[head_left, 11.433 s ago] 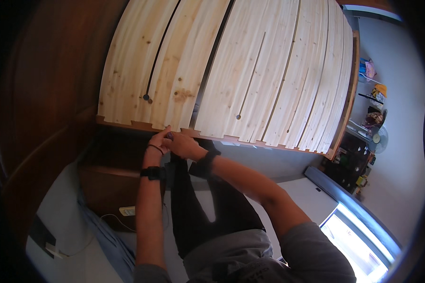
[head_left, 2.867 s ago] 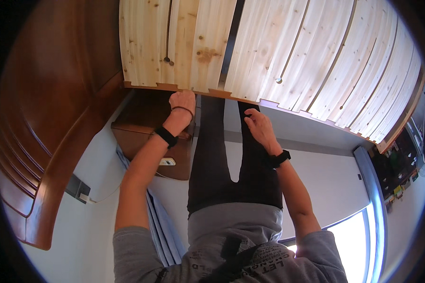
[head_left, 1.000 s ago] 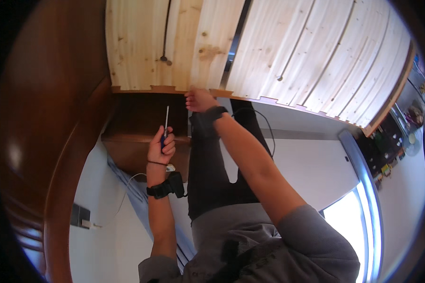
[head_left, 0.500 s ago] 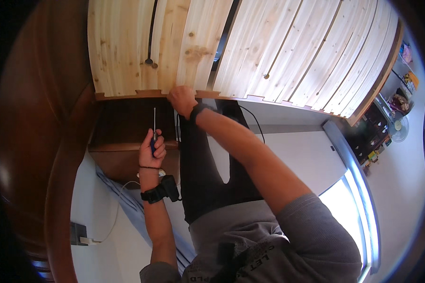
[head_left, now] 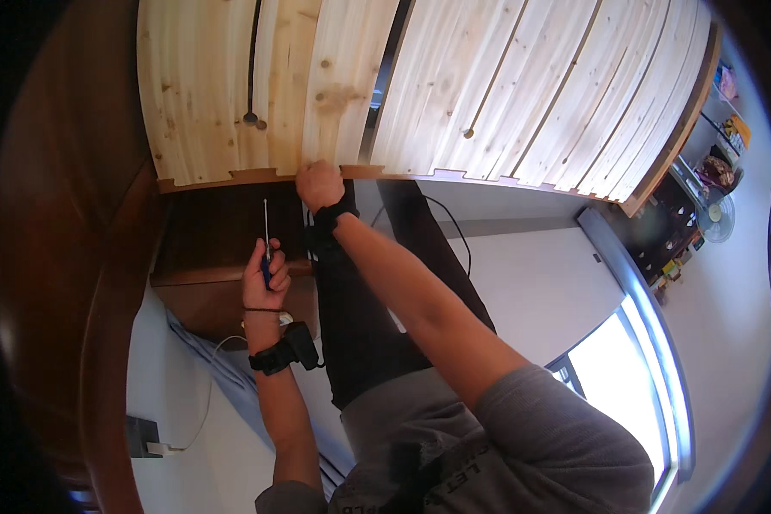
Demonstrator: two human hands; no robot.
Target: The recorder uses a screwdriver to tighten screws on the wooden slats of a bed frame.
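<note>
One screwdriver is in my left hand. My fingers wrap its blue handle, and the thin metal shaft stands out past them toward the bed edge, its tip short of it and touching nothing. My right hand, the other of my two, is ahead and to the right of that grip, curled at the front edge of the boards. Its fingertips are hidden, so I cannot tell whether they pinch anything or only rest there.

The boards spread ahead of both grips; seams and slots run together, so I cannot count them. I count two black wrist straps, one per arm: the left strap just behind the screwdriver grip, the right strap just behind the other. One thin bracelet circles my left wrist. One brown cabinet lies beneath and left of the screwdriver. One blue curtain hangs nearer to me than that grip, and one black cable bows to the right of my right hand. One fan is far off to the right.

Half a second ago my hands were placed much the same, with the boards sitting a little further right in view. A second ago my right hand was more open, its fingers pointing left. Nearly three seconds ago my left hand was the one at the edge, with my right hand apart from it.
</note>
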